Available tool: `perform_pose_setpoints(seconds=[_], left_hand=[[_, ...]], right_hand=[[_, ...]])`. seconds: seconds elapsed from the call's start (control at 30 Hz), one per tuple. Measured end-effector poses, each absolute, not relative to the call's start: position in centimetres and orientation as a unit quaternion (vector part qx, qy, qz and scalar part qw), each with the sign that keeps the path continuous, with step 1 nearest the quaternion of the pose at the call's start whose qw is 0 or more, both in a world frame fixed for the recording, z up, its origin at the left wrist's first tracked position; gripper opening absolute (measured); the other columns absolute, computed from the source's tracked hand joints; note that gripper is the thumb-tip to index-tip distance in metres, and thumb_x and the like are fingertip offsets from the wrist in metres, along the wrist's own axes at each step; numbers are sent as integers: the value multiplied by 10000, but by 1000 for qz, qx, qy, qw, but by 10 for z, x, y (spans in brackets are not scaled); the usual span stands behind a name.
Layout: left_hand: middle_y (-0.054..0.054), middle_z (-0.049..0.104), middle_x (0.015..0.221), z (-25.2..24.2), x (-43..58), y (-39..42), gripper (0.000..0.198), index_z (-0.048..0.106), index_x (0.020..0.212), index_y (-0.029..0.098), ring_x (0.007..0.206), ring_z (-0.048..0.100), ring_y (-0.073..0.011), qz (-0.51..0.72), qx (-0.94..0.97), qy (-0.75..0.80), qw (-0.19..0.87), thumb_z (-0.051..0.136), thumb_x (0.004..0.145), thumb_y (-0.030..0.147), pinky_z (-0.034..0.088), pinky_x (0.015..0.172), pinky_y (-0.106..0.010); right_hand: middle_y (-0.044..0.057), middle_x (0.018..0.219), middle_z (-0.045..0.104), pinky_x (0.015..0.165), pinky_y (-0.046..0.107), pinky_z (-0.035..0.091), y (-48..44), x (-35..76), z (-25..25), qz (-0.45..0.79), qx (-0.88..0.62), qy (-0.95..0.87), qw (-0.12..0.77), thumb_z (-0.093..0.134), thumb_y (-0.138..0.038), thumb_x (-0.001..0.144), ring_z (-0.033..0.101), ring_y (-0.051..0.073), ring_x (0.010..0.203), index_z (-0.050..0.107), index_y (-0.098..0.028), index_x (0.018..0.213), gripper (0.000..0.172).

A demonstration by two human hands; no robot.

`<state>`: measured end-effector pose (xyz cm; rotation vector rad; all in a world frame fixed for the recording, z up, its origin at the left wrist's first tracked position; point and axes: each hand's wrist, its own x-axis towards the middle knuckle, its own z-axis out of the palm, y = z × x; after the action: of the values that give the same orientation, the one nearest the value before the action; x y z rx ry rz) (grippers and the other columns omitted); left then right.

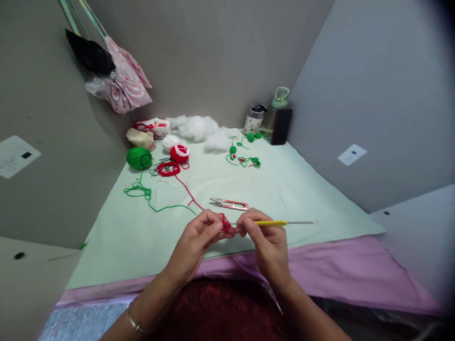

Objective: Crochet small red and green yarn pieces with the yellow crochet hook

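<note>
My left hand (203, 237) pinches a small piece of red crochet work (226, 223) between thumb and fingers, partly hidden by them. A strand of red yarn (187, 193) runs from it back over the table. In my right hand (267, 239) is a crochet hook (272, 223) with a yellow grip, held like a pen. One end of the hook reaches the red work; its other metal end sticks out to the right. Just beyond my hands lie orange-handled thread snips (229, 204), blades pointing left.
Balls of green yarn (139, 158) and red-and-white yarn (179, 153) sit at the back left. White stuffing (199, 129) lies along the back wall. Small green crochet pieces (254, 162), a phone (281, 127) and a bottle (280, 98) are at the back right. Partitions enclose both sides.
</note>
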<state>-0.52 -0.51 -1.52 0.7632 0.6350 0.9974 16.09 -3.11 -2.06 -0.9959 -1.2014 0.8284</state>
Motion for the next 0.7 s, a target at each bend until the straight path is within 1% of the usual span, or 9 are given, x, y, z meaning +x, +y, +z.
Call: perform_pose_setpoints(seconds=[0.17,0.23,0.3,0.4,0.5,0.57,0.63,0.7], left_hand=[[-25,691,878,-13,-6,-6,248,703,793,166,861,722,-153,451,350,272,774,831,909,343,596,856,-253],[-28,702,864,-14,-6,-6,238,707,811,168,855,722,-154,448,359,262,775,807,932,348,593,861,-258],[-35,723,871,-16,-6,-6,219,707,841,174,861,726,-164,442,373,258,774,779,955,346,590,885,-280],[-46,754,920,-19,-7,-6,191,712,891,186,900,728,-181,439,416,265,751,749,982,350,582,942,-322],[-34,741,925,-20,-10,-5,181,730,892,190,905,707,-166,449,473,280,704,755,982,345,578,922,-291],[-23,724,918,-19,-14,-4,180,740,877,197,898,699,-157,459,490,288,683,753,984,340,582,898,-271],[-13,714,925,-18,-20,-2,173,746,874,209,902,705,-156,476,482,299,672,741,992,337,587,913,-276],[-5,706,925,-17,-28,1,162,754,868,215,909,718,-159,502,460,318,660,751,980,332,590,937,-286]], right_hand=[[-3,672,686,606,231,489,-23,162,-22,522,-403,-398,638,822,-504,886,582,110,596,766,-200,744,340],[-14,639,668,596,226,476,-21,161,-21,567,-381,-367,631,857,-536,842,561,103,573,766,-201,764,356],[-21,624,661,605,228,475,-21,160,-21,595,-363,-352,625,868,-539,831,553,101,569,763,-206,794,351],[-18,647,678,631,239,485,-24,157,-22,583,-369,-368,623,836,-527,871,569,110,597,762,-216,848,320],[-17,670,680,647,250,493,-27,156,-21,526,-398,-411,629,794,-495,919,586,121,628,769,-226,864,276],[-13,708,693,659,257,505,-26,157,-18,506,-403,-451,615,780,-462,935,614,129,657,781,-235,877,235],[5,846,748,710,274,535,-21,162,-13,498,-407,-502,578,791,-410,928,676,147,744,793,-251,963,163],[28,1028,778,810,310,559,-13,169,-10,466,-424,-573,525,794,-344,923,716,172,864,780,-264,1080,177]])
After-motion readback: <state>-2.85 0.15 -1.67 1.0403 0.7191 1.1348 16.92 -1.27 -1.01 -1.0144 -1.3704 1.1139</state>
